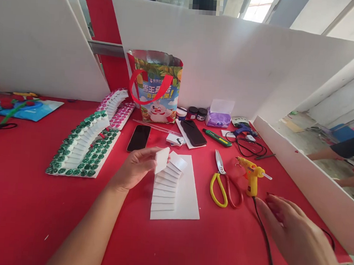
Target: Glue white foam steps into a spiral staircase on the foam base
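Between the thumb and fingers of my left hand (pixel 135 168) is a small white foam piece (pixel 162 160), raised over the top of a curved white staircase (pixel 164 192). The staircase stands on a white board (pixel 190 198) in the middle of the red table. My right hand (pixel 294 225) is at the right with its fingers apart, nothing in it, just right of a yellow glue gun (pixel 252 178). The glue gun's black cord runs down beside the hand. Scissors (pixel 220 180) with one yellow and one red handle lie between the board and the glue gun.
Decorated stair models in green (pixel 102 155) and pink (pixel 121 118) stand left. Behind are a colourful bag (pixel 160 95), two phones (pixel 138 138) (pixel 194 133), a green cutter (pixel 217 137), jars and purple tissues (pixel 218 118). White panels border the red table (pixel 53 212). Another person's arms show far right.
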### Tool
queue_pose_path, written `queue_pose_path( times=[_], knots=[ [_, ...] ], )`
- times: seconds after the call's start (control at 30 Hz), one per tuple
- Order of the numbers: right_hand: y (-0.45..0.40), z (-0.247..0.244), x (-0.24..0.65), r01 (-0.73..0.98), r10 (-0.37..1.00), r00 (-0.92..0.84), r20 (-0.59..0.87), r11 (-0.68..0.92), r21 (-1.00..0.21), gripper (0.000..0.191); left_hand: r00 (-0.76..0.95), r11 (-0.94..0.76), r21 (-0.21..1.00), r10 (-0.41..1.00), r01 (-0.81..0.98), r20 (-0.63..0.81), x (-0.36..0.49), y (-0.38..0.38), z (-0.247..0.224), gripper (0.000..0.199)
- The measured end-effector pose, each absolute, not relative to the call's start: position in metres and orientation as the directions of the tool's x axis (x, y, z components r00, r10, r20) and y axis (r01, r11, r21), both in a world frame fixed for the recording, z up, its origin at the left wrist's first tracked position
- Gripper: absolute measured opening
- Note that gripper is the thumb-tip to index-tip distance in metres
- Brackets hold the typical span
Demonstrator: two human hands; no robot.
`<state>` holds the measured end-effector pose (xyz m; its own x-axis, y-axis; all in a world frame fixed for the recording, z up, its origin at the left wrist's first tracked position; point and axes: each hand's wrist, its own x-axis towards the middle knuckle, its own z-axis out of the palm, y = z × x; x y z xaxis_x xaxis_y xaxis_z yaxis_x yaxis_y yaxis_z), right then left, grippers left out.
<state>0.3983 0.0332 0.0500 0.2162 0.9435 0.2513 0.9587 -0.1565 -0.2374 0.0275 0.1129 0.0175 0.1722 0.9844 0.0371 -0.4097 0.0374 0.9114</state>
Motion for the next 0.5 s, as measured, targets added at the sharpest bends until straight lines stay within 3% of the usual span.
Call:
queue_pose_path(
  times=[0.13,0.23,0.3,0.5],
  knots=[
    [0.03,0.088,0.348,0.853,0.931,-0.046,0.361,0.224,-0.471,0.039,0.209,-0.233,0.972,0.951,0.008,0.226,0.036,0.104,0.048,0.03],
    [0.045,0.1,0.305,0.744,0.885,-0.273,0.378,0.443,-0.5,0.044,0.297,-0.394,0.895,0.898,0.212,0.325,0.045,0.097,0.068,0.031],
    [0.054,0.1,0.284,0.726,0.863,-0.365,0.349,0.499,-0.473,0.047,0.358,-0.447,0.857,0.867,0.256,0.346,0.049,0.093,0.075,0.031],
    [0.062,0.092,0.267,0.77,0.835,-0.453,0.314,0.543,-0.335,0.023,0.419,-0.417,0.897,0.848,0.149,0.325,0.057,0.088,0.081,0.028]
  ],
)
